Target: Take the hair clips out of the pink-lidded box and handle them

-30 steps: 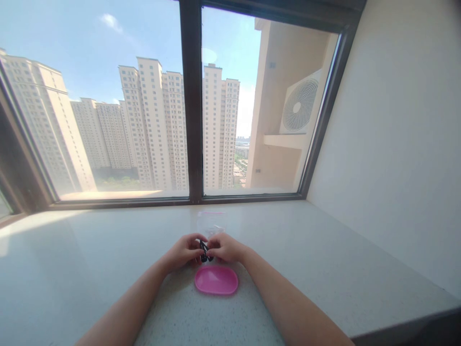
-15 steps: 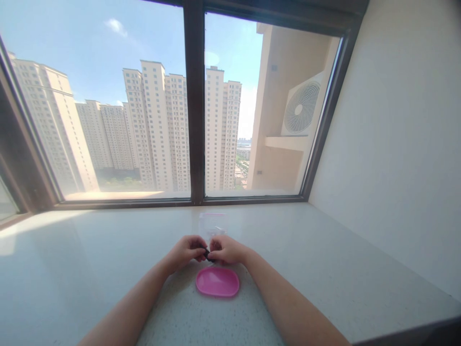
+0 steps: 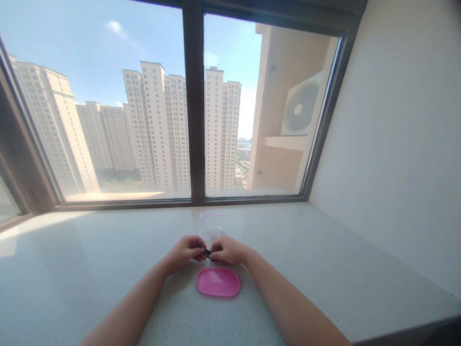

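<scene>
Speckled stone windowsill | left hand and right hand grasping small black object between them, pinched at the fingertips | pink oval dish just below the hands | clear plastic bag just beyond them, any print too small to read

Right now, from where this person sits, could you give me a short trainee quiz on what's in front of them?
1. True or false: the pink oval dish lies nearer the person than the clear plastic bag.
2. What do the left hand and right hand pinch between them? A: the dish; B: a small black object; C: the bag.
3. What machine sits on the ledge beyond the window?

Key: 1 true; 2 B; 3 an air-conditioner outdoor unit.
</scene>
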Demonstrator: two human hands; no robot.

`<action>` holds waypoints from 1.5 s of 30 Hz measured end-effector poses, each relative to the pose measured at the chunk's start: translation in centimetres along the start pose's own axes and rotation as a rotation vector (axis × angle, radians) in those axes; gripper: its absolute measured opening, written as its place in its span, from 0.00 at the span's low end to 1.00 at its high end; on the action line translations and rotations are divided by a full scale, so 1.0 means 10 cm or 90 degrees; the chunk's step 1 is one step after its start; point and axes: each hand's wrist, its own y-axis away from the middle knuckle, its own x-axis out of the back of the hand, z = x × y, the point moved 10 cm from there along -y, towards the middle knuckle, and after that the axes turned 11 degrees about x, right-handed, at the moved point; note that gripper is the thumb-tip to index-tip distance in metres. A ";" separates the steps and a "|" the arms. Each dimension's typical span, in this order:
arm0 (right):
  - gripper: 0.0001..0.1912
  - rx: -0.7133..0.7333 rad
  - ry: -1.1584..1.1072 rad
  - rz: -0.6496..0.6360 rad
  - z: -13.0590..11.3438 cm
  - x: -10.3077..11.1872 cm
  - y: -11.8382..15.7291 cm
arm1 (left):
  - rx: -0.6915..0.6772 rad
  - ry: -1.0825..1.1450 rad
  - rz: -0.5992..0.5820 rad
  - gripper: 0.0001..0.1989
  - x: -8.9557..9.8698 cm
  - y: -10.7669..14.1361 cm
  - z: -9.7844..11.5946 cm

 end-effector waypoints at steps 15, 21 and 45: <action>0.10 0.039 0.050 0.110 -0.06 0.14 -0.01 | -0.058 -0.149 0.053 0.08 0.14 -0.01 0.05; 0.09 0.103 0.111 0.196 -0.15 0.28 -0.02 | -0.070 -0.128 0.093 0.09 0.20 0.01 0.10; 0.10 0.139 0.133 0.207 -0.21 0.28 -0.02 | -0.088 -0.147 0.163 0.11 0.28 0.05 0.18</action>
